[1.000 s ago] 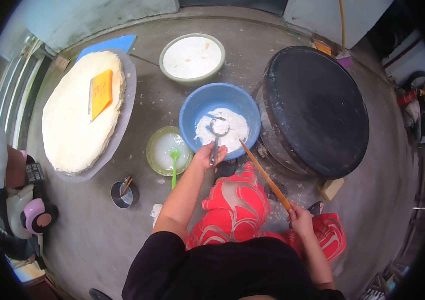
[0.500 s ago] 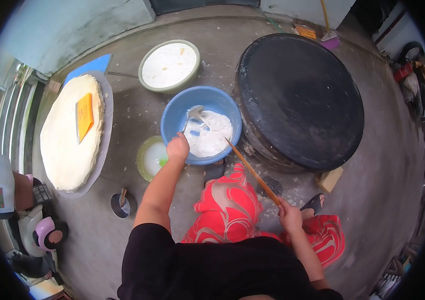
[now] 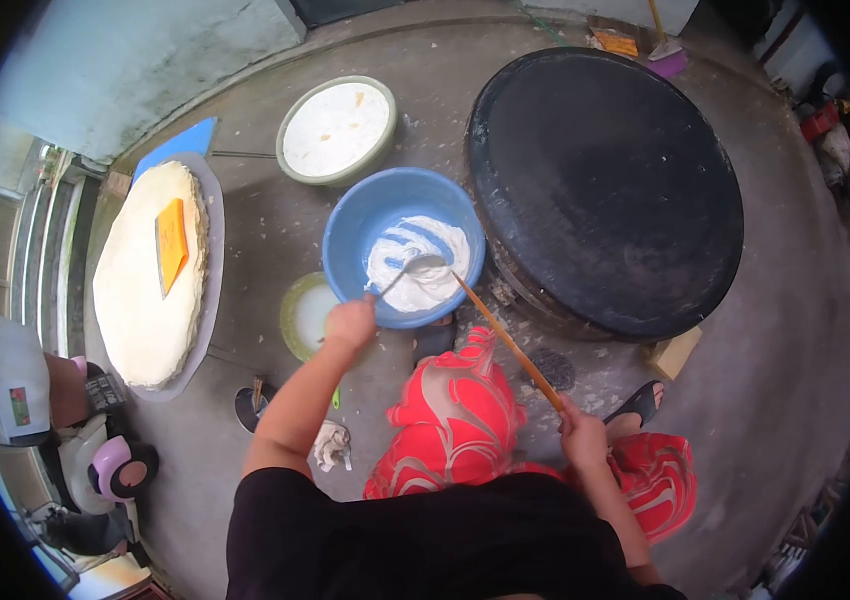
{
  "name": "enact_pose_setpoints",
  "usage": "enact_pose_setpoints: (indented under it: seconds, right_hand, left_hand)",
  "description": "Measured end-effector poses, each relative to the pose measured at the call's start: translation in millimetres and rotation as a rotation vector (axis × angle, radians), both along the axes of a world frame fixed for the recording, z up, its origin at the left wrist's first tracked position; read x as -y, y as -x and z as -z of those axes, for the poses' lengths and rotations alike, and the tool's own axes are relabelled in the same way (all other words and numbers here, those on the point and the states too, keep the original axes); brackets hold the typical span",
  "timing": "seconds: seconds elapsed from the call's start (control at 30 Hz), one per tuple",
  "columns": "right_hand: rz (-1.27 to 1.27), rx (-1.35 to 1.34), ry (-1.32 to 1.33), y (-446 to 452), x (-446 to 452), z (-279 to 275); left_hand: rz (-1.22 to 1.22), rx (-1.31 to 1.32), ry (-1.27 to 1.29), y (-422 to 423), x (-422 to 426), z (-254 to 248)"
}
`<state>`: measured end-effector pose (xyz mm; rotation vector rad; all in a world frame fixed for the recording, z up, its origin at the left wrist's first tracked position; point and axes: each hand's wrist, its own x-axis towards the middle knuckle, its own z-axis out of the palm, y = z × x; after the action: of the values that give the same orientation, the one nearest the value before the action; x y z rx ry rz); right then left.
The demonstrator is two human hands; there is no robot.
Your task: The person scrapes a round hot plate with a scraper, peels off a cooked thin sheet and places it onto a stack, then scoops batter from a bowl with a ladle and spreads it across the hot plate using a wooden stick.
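Note:
My left hand (image 3: 352,325) is closed around the handle of a metal ladle (image 3: 427,262), over the near-left rim of the blue basin (image 3: 350,215). The ladle's bowl rests in thick white batter (image 3: 440,285) smeared across the basin's bottom. In my right hand (image 3: 582,430) is the thick end of a long wooden stick (image 3: 510,345). Its thin tip reaches over the basin's right side, close to the ladle; I cannot tell whether the two touch. Beside the basin stands a large round black griddle (image 3: 605,190).
Behind the basin is a pale green bowl (image 3: 385,150) of white powder. At left a stack of thin flatbreads (image 3: 135,310) carries an orange scraper (image 3: 173,245). A green bowl of cloudy liquid (image 3: 295,325), a small dark pot (image 3: 248,408) and a crumpled cloth (image 3: 331,445) are near my left arm.
The ladle has swept from the basin's upper left to its middle right, through the batter. My left hand has shifted slightly down and left. The stick stays nearly in place.

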<state>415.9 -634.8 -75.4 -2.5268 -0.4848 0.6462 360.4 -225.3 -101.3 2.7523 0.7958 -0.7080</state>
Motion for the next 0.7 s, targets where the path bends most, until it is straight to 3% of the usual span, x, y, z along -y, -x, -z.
enact_pose_setpoints:
  seconds: [0.2, 0.27, 0.37, 0.5, 0.63, 0.7]
  right_hand:
    - [0.035, -0.020, 0.031, -1.2, -3.0, -5.2]
    - [0.026, -0.017, 0.040, -1.2, -2.0, -5.4]
    - [0.027, -0.028, 0.024, -0.8, -1.7, -5.4]
    - [0.015, -0.036, 0.017, -3.0, -3.3, -3.8]
    - [0.001, -0.017, 0.012, -1.0, -1.1, -3.6]
    - [0.010, -0.016, 0.004, -1.0, -1.5, -4.8]
  left_hand:
    - [0.057, 0.011, -0.387, 0.7, -35.1, 14.3]
    - [-0.090, 0.058, -0.420, -3.7, -36.3, 24.0]
    - [-0.306, 0.085, -0.185, -5.5, -32.9, 43.4]
    - [-0.118, -0.051, -0.018, 4.3, 5.1, 11.8]
    - [-0.138, -0.045, -0.016, 11.2, -16.1, -5.5]
    - [-0.317, -0.073, -0.108, 10.3, -18.2, -7.1]
